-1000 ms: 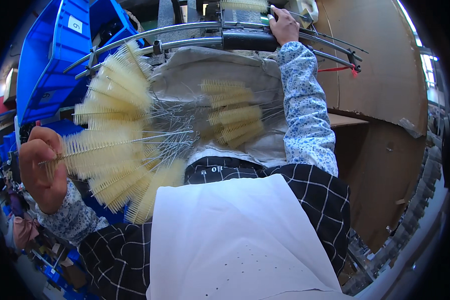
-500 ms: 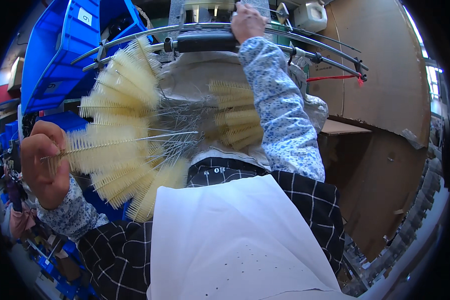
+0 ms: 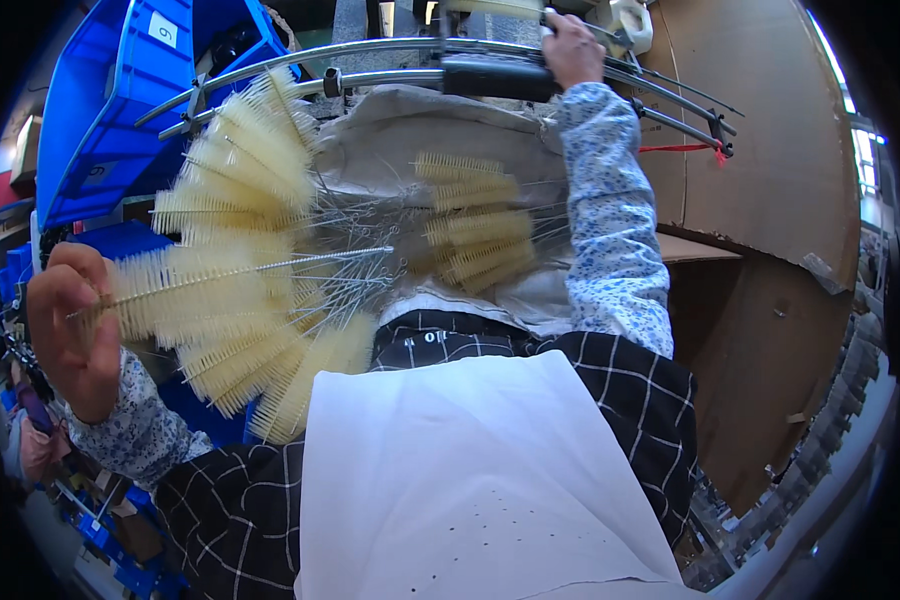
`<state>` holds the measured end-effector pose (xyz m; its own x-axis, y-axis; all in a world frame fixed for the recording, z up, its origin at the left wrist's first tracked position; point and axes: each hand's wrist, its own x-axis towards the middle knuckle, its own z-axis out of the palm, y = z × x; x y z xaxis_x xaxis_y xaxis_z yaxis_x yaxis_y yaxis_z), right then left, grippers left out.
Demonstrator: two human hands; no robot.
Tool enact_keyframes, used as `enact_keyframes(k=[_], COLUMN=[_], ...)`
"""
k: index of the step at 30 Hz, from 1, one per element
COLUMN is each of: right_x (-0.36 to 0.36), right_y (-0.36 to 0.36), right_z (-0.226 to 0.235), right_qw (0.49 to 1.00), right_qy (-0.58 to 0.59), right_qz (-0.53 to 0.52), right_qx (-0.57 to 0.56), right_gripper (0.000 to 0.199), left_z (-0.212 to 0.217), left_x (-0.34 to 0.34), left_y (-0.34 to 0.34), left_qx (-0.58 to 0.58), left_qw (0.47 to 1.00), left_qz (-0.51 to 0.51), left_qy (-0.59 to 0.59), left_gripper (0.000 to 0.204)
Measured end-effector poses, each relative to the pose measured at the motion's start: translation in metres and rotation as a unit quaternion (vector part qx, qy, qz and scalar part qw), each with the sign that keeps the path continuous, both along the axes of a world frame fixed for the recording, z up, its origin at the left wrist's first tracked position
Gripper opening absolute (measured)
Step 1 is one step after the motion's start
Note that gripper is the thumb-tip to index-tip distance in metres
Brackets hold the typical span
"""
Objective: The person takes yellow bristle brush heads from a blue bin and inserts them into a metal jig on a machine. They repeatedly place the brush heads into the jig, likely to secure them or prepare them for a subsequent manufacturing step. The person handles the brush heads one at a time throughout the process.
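Note:
My left hand (image 3: 70,330) is shut on one cream bottle brush (image 3: 220,285) by its bristle end, its twisted wire stem pointing right. Behind it a fan of many similar cream brushes (image 3: 245,200) spreads over a grey cloth bag (image 3: 410,130). A smaller bunch of brushes (image 3: 475,220) lies in the bag further right. My right hand (image 3: 570,45) is raised at the top and grips a black-sleeved part of the curved metal rail (image 3: 370,50) of a machine, close to a pale brush up there.
Blue plastic bins (image 3: 120,110) stand at the upper left. Brown cardboard boxes (image 3: 770,170) fill the right side. A white apron (image 3: 470,470) over a checked shirt covers the lower middle. A red cord (image 3: 685,148) hangs off the rail's right end.
My right hand has moved left along the top rail. My left hand still holds the single brush, almost in the same place.

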<state>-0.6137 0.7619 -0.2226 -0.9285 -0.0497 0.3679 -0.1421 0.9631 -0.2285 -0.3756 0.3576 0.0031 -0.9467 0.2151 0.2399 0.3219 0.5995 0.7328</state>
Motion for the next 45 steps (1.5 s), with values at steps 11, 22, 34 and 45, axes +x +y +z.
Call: enact_keyframes(k=[11, 22, 34, 45], right_x=[-0.043, 0.099, 0.046, 0.014], right_y=[0.094, 0.000, -0.037, -0.030], right_z=[0.003, 0.111, 0.045, 0.028], right_qw=[0.985, 0.794, 0.987, 0.997], right_qy=[-0.160, -0.393, 0.029, 0.012], right_qz=[0.065, 0.408, 0.146, 0.062], right_qx=[0.019, -0.218, 0.067, 0.052], right_gripper=[0.026, 0.033, 0.027, 0.018], left_z=[-0.009, -0.031, 0.012, -0.005], left_x=[-0.038, -0.051, -0.003, 0.013], left_y=[0.008, 0.053, 0.016, 0.004], left_qx=[-0.011, 0.126, -0.233, -0.162], left_qw=[0.992, 0.967, 0.940, 0.953], left_qz=[-0.098, -0.177, -0.067, -0.093], left_qy=[-0.076, -0.133, -0.242, -0.240], left_gripper=[0.029, 0.033, 0.050, 0.028])
